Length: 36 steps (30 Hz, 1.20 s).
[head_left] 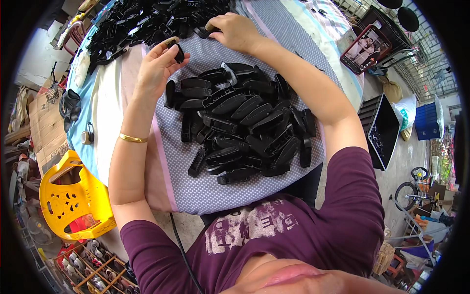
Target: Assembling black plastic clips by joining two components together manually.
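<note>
My left hand [159, 66] is raised over the far left part of the cloth-covered table. Its thumb and fingers pinch a small black plastic piece [179, 53]. Farther back, my right hand [236, 33] has its fingertips closed on another black plastic part [202, 32] at the edge of the far heap. That far heap [142, 27] is a dense spread of small black plastic parts. Nearer my body lies a pile of longer, curved black plastic pieces [240, 125], some with slots along them. What exactly these parts are, I cannot tell.
A phone [366, 49] stands propped at the table's right edge. Along the left edge lie a small roll [87, 134] and a dark strapped object [70, 109]. A yellow plastic chair [73, 206] is at left; a black crate [379, 130] and blue basket [427, 121] are at right.
</note>
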### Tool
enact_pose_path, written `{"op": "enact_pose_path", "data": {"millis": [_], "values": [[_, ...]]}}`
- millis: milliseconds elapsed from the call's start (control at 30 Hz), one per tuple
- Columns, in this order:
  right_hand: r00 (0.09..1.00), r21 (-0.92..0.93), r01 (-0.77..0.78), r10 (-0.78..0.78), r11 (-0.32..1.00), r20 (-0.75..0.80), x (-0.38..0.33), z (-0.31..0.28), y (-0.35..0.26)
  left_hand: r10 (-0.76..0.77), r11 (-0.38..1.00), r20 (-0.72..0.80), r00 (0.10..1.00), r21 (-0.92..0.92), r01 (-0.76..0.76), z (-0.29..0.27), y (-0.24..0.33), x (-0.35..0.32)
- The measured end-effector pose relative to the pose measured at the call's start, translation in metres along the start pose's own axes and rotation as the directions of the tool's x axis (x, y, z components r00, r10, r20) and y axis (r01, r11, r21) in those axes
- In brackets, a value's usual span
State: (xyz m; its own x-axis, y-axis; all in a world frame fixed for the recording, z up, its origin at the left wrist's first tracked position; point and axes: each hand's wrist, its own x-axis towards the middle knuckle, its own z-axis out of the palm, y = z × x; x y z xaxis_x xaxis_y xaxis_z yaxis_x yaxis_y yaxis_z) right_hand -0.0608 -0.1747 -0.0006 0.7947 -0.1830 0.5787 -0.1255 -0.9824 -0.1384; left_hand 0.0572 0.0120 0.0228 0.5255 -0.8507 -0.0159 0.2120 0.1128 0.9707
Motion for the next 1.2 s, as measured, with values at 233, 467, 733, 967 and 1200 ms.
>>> {"op": "enact_pose_path", "data": {"millis": [233, 467, 733, 967, 1200], "values": [[0.990, 0.327, -0.111, 0.133, 0.938, -0.046, 0.005, -0.019, -0.008, 0.082, 0.996, 0.158, 0.984, -0.028, -0.079, 0.001, -0.004, 0.002], [0.954, 0.765, -0.250, 0.284, 0.593, 0.091, 0.007, -0.036, -0.039, 0.123, 0.991, 0.086, 0.989, 0.036, -0.127, 0.009, -0.004, -0.002], [0.975, 0.859, -0.043, 0.209, 0.510, -0.076, 0.009, -0.055, -0.061, 0.156, 0.988, 0.109, 0.982, -0.011, -0.156, 0.008, -0.006, -0.002], [0.991, 0.569, -0.099, 0.033, 0.817, 0.126, 0.006, -0.083, -0.074, 0.331, 0.909, 0.127, 0.935, 0.225, -0.352, 0.017, -0.003, -0.009], [0.994, 0.794, -0.059, 0.110, 0.604, -0.010, -0.002, -0.045, -0.055, 0.364, 0.927, 0.129, 0.922, 0.041, -0.372, 0.014, 0.002, -0.008]]}}
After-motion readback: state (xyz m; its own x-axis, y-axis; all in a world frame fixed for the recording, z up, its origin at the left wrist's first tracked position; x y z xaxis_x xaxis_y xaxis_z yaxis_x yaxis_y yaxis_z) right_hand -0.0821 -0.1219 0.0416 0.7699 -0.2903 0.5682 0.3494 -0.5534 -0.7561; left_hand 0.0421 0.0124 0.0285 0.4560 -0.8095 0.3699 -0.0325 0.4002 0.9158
